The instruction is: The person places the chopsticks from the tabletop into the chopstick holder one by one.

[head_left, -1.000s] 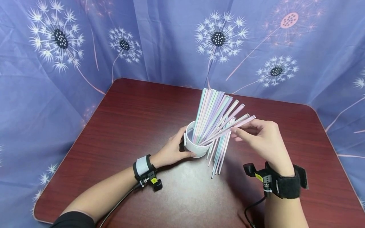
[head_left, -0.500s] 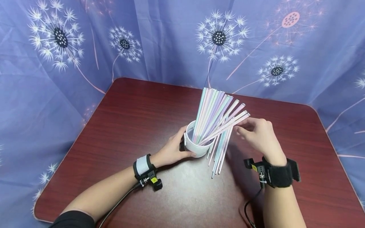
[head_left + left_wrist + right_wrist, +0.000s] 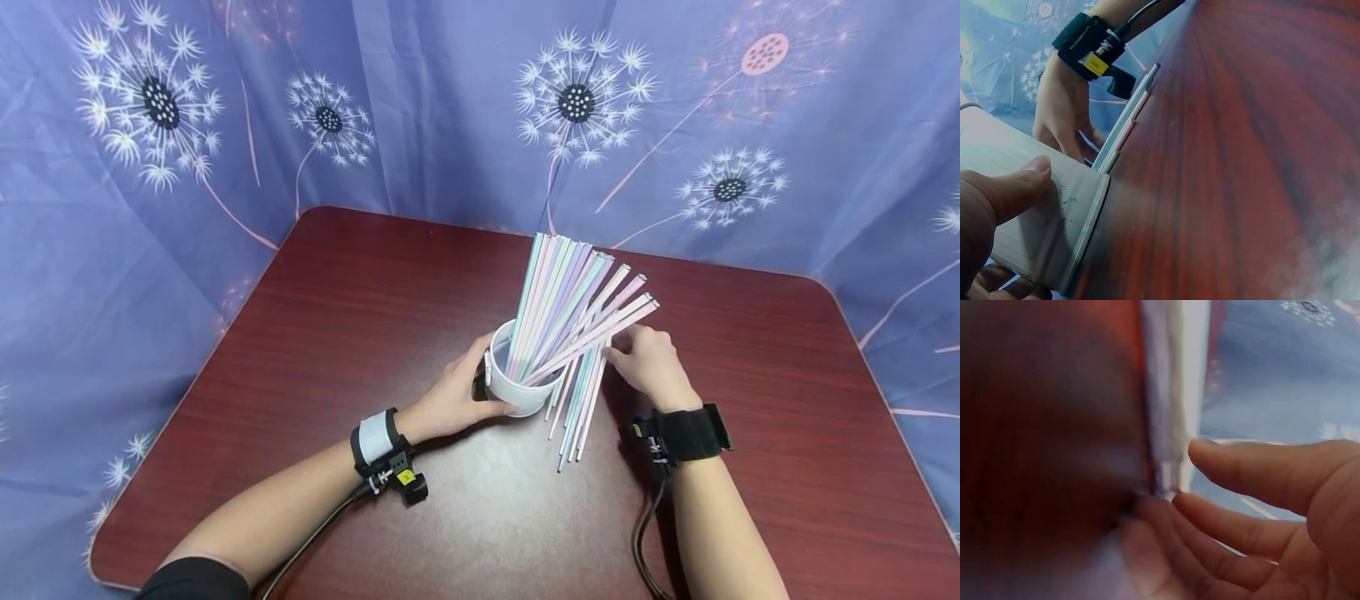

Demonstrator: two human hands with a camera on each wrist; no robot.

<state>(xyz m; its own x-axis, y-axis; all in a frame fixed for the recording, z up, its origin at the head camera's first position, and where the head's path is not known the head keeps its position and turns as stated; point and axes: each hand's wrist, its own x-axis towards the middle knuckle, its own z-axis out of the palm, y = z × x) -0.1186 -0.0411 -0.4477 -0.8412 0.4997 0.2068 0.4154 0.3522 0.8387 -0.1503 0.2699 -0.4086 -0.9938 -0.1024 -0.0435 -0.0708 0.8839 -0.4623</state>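
Observation:
My left hand (image 3: 452,398) grips a white cup (image 3: 517,397) on the table, with the thumb along its near side. In the left wrist view, that thumb lies across the wall of the cup. Several long pastel straws (image 3: 558,292) stand in it, fanned out to the right. More straws (image 3: 583,408) lie on the table just right of the cup, partly hidden under the leaning ones. My right hand (image 3: 648,362) is low at the far ends of these lying straws. In the right wrist view, thumb and fingers are parted around the blurred straw ends (image 3: 1169,425).
The dark red wooden table (image 3: 360,300) has rounded corners. A blue curtain (image 3: 450,108) with dandelion prints hangs behind and beside it. Each wrist wears a camera strap (image 3: 686,433), and a cable runs back from it.
My right hand let go of a pink straw, which now leans in the cup with the others. The hand then moved left and down to the lying straws. My left hand stayed on the cup.

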